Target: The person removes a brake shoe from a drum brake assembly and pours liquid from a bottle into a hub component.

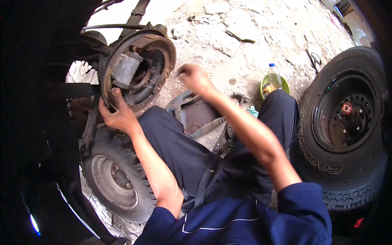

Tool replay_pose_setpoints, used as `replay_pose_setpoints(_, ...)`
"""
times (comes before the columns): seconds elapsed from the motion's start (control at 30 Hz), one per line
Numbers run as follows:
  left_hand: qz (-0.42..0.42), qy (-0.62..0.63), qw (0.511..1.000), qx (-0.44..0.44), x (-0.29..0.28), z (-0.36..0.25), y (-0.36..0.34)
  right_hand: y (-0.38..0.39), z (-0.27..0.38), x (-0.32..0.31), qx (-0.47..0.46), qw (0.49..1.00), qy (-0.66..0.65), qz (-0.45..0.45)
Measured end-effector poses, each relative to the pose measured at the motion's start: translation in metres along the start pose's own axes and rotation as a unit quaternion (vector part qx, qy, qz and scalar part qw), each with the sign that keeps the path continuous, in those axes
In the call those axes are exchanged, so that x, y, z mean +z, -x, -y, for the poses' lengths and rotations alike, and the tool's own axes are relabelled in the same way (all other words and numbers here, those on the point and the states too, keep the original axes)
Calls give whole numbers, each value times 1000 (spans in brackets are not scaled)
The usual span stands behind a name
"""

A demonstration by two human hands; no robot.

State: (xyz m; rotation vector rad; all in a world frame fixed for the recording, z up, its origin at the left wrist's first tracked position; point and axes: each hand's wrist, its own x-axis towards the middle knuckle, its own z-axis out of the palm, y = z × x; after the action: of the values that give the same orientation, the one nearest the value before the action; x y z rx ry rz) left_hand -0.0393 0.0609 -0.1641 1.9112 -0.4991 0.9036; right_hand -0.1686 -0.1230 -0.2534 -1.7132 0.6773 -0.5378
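An open drum brake assembly (166,47), rusty and round, stands at the left on the vehicle's axle. Inside it, towards its left side, sits a grey metal cylinder (127,70). My left hand (118,114) grips the lower left rim of the assembly, thumb on the near face and fingers round the edge. To the right of the brake, my right hand (197,81) is in the air, apart from it and smeared by motion. Its fingers are closed, with a small dark tip at them that I cannot make out.
A wheel with a tyre (110,179) lies lower left; a larger tyre (316,151) stands at the right. Beyond my knee, a green bowl (262,87) holds a clear bottle (274,77). A metal frame-like part (208,127) lies between my legs on the rough floor (253,32).
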Motion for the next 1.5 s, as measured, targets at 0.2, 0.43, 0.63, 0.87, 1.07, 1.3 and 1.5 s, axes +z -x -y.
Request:
replay_pose_setpoints(0.2, -3, -4, 1000, 11, -3, -2, -2, -9, -146, -187, 251, 861, 441, 21)
replay_pose_setpoints(0.43, 2, -1, 1000, 17, -3, 2, -2, 44, -226, -230, 402, 754, 513, 81)
replay_pose_setpoints(0.63, 10, 16, 1000, 19, 4, 2, 2, 72, -255, -243, 377, 741, 549, 91)
replay_pose_setpoints(0.87, 5, 40, 999, 9, 5, -3, 3, 64, -175, -185, 277, 777, 562, 53)
replay_pose_setpoints(1.07, 2, 50, 999, 5, 6, 1, 4, 119, -143, -85, 440, 698, 433, 363)
replay_pose_setpoints(1.3, 12, 66, 998, -14, 2, -3, 3, 135, -155, -65, 499, 599, 385, 495)
replay_pose_setpoints(1.5, 17, 80, 996, -22, 5, 4, 7, 136, -154, -92, 586, 590, 263, 489)
